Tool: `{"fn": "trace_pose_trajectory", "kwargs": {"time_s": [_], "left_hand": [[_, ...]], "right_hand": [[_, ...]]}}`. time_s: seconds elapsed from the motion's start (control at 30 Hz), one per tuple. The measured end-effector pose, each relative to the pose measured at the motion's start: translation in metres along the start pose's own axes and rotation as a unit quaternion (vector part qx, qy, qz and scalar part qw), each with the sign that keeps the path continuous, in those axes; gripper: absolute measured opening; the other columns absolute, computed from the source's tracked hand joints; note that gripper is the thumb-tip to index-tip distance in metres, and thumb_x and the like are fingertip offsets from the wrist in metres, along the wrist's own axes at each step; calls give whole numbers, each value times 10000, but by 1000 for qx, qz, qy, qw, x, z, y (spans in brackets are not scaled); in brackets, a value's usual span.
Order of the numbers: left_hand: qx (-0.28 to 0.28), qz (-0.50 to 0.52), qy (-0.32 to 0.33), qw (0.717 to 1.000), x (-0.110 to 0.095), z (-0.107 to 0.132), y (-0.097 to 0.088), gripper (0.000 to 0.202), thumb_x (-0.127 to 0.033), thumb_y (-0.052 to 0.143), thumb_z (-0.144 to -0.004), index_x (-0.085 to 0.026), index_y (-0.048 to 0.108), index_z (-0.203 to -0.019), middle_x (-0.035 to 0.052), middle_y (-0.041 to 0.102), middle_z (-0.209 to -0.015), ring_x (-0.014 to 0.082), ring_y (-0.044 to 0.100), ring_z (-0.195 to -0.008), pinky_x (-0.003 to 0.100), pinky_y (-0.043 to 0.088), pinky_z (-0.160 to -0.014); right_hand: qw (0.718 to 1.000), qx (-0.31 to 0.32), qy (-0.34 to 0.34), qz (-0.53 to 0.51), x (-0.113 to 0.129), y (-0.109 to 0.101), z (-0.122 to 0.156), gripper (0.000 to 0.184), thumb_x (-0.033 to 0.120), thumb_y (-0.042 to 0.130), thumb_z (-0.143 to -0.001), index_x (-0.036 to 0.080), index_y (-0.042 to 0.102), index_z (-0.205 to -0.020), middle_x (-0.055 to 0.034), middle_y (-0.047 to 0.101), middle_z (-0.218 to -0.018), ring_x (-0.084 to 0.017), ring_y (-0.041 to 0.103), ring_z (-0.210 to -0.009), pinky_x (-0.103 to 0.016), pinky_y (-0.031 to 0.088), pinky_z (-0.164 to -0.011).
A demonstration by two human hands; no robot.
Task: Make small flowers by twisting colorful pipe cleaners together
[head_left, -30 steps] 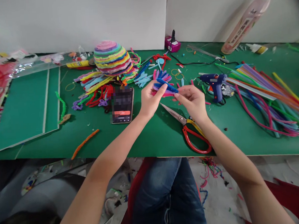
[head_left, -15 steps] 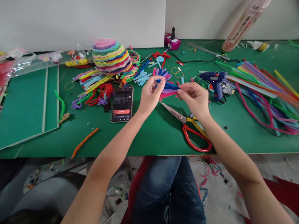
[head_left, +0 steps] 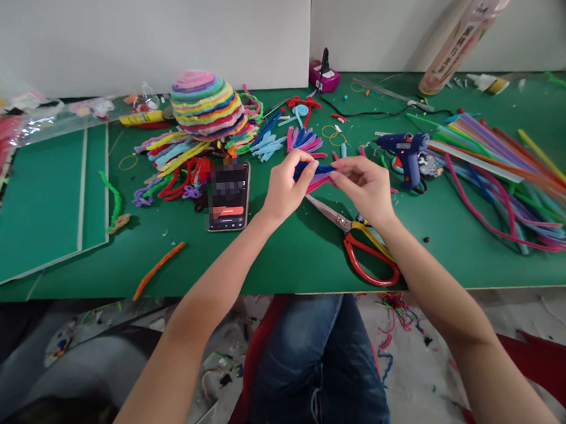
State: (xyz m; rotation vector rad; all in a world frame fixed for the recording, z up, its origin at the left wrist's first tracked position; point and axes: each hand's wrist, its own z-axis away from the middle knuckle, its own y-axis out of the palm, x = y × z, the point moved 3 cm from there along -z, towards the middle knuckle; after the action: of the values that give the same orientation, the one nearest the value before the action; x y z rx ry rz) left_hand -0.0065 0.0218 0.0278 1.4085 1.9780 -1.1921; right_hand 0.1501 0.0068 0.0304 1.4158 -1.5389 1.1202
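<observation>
Between both hands stretches a small bundle of pipe cleaners (head_left: 320, 178), blue on top with purple and pink below. My left hand (head_left: 287, 187) pinches its left end between thumb and fingers. At the other end, the thumb and fingertips of my right hand (head_left: 366, 187) close on it. Red-handled scissors (head_left: 371, 267) lie just below the hands, their blades pointing up and left. Behind the bundle is a fan of purple, blue and pink pipe cleaner pieces (head_left: 302, 139), with light blue pieces (head_left: 267, 147) beside it.
A phone (head_left: 228, 196) lies left of my hands, near a striped pipe-cleaner dome (head_left: 207, 104). On the right are a blue glue gun (head_left: 407, 155), long loose pipe cleaners (head_left: 508, 177) and a pink bottle (head_left: 467, 41). A green board (head_left: 44, 196) and an orange stem (head_left: 158, 270) lie left.
My left hand has shifted slightly down and my right hand slightly left, so the stretch of bundle showing between them is a little shorter. Both keep their pinch.
</observation>
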Motion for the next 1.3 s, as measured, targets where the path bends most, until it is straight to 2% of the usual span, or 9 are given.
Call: {"fn": "trace_pose_trajectory", "kwargs": {"time_s": [0.2,0.6,0.73,0.8,0.97,1.07,1.17,1.3], "left_hand": [[7,-6,-14,1000,-1,0,0,212,-394,517,-881,-198,568,-819,12,637,-800,127,583,-749,237,440,-718],[19,-34,32,999,-4,0,0,169,-319,492,-906,-183,559,-832,24,670,-841,107,609,-760,219,443,-711],[0,-57,41,998,-6,1,-1,179,-324,483,-912,-181,560,-838,23,666,-820,110,611,-757,222,442,-712],[-9,-64,51,997,-7,2,-1,172,-312,481,-914,-180,558,-837,22,666,-813,112,612,-753,225,441,-714],[-14,-56,67,996,-10,2,-1,134,-272,485,-909,-179,544,-834,25,669,-827,113,616,-762,228,443,-721],[-8,-53,64,996,-10,2,-1,137,-280,484,-909,-182,539,-831,27,663,-825,117,615,-767,233,444,-723],[2,-47,65,997,-9,2,-1,167,-309,477,-914,-183,542,-826,26,654,-812,116,605,-748,236,443,-716],[3,-9,42,999,-6,2,0,260,-430,454,-915,-192,558,-912,34,638,-849,128,610,-793,242,448,-727]], "right_hand": [[1000,0,3,14,1,0,0,85,254,674,-742,244,680,-826,20,662,-712,-135,652,-665,-331,574,-692],[998,-12,-7,65,0,-2,1,53,239,669,-744,217,682,-791,22,675,-684,-118,644,-628,-271,544,-608],[999,-9,17,26,1,-2,0,166,379,654,-780,241,655,-872,18,683,-731,-126,668,-661,-276,556,-632],[999,-10,47,20,-1,-3,-1,259,486,594,-810,244,634,-895,13,673,-717,-125,665,-637,-262,539,-580],[993,5,90,74,-4,-5,-2,402,599,490,-830,218,615,-799,18,606,-579,-102,582,-472,-243,461,-478],[994,17,87,62,-4,-4,-2,328,547,554,-815,226,620,-829,21,622,-613,-108,602,-516,-249,479,-515],[996,19,76,36,-2,-2,-2,192,391,686,-745,225,631,-824,22,658,-674,-122,646,-605,-251,500,-552],[997,-11,76,30,-4,-5,-3,67,251,694,-725,213,663,-772,25,665,-652,-117,651,-612,-258,515,-579]]}}
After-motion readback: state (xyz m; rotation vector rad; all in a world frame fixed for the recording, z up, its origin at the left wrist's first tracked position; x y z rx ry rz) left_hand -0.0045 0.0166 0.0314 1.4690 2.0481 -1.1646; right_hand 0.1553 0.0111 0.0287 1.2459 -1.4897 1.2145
